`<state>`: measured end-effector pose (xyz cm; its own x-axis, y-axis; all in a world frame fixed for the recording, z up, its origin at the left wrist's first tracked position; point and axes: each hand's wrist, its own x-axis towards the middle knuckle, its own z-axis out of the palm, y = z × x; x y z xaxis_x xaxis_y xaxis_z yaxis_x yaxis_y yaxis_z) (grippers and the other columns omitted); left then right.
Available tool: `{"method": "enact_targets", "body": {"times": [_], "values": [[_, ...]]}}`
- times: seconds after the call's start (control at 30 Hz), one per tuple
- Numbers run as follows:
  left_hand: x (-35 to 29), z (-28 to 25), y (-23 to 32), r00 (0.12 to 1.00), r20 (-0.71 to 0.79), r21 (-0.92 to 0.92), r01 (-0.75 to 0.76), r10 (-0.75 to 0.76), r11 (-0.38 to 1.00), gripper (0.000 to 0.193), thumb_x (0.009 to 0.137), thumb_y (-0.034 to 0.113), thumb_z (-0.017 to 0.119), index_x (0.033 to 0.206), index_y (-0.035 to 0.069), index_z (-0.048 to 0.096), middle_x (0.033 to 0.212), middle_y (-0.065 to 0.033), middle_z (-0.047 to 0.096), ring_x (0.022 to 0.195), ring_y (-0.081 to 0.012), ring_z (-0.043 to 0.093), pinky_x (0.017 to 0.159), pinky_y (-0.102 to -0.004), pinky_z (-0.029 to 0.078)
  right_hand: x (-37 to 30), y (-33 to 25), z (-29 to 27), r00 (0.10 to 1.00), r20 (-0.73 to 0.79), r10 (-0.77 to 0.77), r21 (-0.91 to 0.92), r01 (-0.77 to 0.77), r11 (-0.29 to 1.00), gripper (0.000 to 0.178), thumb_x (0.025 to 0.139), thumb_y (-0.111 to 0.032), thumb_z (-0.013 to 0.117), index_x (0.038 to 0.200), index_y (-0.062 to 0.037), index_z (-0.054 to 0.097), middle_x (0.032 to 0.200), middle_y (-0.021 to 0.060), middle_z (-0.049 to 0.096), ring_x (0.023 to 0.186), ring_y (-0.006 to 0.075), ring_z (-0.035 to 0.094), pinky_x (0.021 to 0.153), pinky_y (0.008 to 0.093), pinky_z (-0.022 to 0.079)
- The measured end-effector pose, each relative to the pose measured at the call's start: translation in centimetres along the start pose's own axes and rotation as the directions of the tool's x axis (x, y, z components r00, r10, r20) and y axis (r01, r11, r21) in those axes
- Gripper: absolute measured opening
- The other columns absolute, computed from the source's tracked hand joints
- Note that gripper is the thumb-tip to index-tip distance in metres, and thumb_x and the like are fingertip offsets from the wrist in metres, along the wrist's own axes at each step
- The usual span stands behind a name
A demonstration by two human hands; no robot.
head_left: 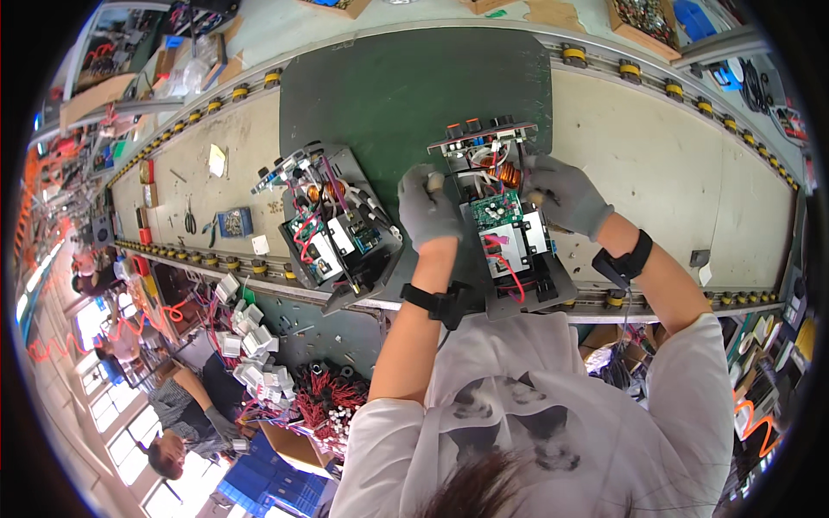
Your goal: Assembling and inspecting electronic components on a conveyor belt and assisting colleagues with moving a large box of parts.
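An open electronic unit (515, 250) stands in front of me, with a metal chassis, a green circuit board (496, 210), a copper coil (505, 174), red wires and a far panel (484, 138) with knobs. My left hand (427, 205), in a grey glove, is at the unit's left side with its fingers curled together. At the right side, beside the coil, is my gloved right hand (566, 197), its fingers bent inward against the unit. What either hand pinches is too small or hidden to make out. A second, similar open unit (332, 229) lies tilted to the left.
Both units rest on a dark green board (414, 86) between roller rails (630, 71). Pliers (190, 216) and a blue box of small parts (234, 223) lie left. White connectors (250, 341) and red wire bundles (328, 397) fill the lower left, near another person (194, 406).
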<state>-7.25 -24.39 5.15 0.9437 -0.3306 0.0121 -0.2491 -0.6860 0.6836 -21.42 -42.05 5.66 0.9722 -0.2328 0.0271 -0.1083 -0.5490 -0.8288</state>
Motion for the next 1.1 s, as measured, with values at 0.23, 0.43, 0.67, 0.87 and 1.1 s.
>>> {"method": "enact_targets", "body": {"times": [0.23, 0.43, 0.67, 0.87, 1.1], "values": [[-1.7, 0.6, -0.8, 0.958, 0.156, -0.763, 0.271, -0.240, 0.587, 0.018, 0.089, 0.004, 0.052, 0.106, -0.001, 0.052, 0.086, -0.0101, 0.063, 0.075, -0.0158, 0.061, 0.068, -0.0269, 0.050, 0.8, -3.7, -3.6, 0.978, -0.194, 0.071, -0.009, -0.074, 0.997, 0.011, 0.077, -0.004, 0.058, 0.087, -0.0039, 0.062, 0.088, 0.0101, 0.060, 0.068, 0.0275, 0.059, 0.062, 0.0320, 0.049], [0.0, 1.5, -0.7, 0.878, 0.322, -0.819, 0.446, -0.355, 0.361, 0.027, 0.088, 0.005, 0.058, 0.112, -0.003, 0.048, 0.083, -0.0079, 0.062, 0.068, -0.0114, 0.059, 0.060, -0.0226, 0.048, 5.4, -5.6, -2.4, 0.951, -0.253, -0.177, -0.326, 0.088, 0.941, 0.017, 0.079, -0.008, 0.060, 0.096, -0.0086, 0.061, 0.096, 0.0105, 0.058, 0.071, 0.0265, 0.060, 0.067, 0.0324, 0.049], [1.1, -0.4, 0.1, 0.875, 0.383, -0.707, 0.484, -0.297, 0.515, 0.026, 0.082, 0.000, 0.060, 0.108, -0.004, 0.057, 0.095, -0.0105, 0.065, 0.079, -0.0139, 0.063, 0.070, -0.0240, 0.051, 6.8, -3.8, -0.2, 0.996, -0.084, 0.037, 0.067, -0.031, 0.997, 0.024, 0.088, -0.004, 0.046, 0.109, -0.0065, 0.057, 0.099, 0.0108, 0.058, 0.086, 0.0214, 0.059, 0.077, 0.0272, 0.046], [1.4, 0.9, -1.6, 0.922, 0.299, -0.700, 0.386, -0.244, 0.601, 0.026, 0.078, -0.001, 0.061, 0.103, -0.003, 0.060, 0.089, -0.0102, 0.066, 0.072, -0.0134, 0.062, 0.063, -0.0253, 0.051, 7.0, -4.1, 0.1, 0.998, -0.058, -0.001, 0.030, 0.002, 1.000, 0.038, 0.079, 0.006, 0.042, 0.112, -0.0041, 0.056, 0.102, 0.0108, 0.059, 0.088, 0.0180, 0.057, 0.079, 0.0271, 0.045], [1.3, 1.0, -2.3, 0.902, 0.382, -0.806, 0.432, -0.202, 0.405, 0.027, 0.076, 0.002, 0.065, 0.102, -0.003, 0.061, 0.087, -0.0105, 0.065, 0.072, -0.0137, 0.061, 0.062, -0.0255, 0.051, 6.8, -3.3, 0.0, 0.999, -0.041, 0.019, -0.066, -0.022, 0.998, 0.048, 0.072, 0.008, 0.035, 0.115, -0.0021, 0.056, 0.110, 0.0124, 0.059, 0.100, 0.0189, 0.055, 0.088, 0.0288, 0.042]]}}
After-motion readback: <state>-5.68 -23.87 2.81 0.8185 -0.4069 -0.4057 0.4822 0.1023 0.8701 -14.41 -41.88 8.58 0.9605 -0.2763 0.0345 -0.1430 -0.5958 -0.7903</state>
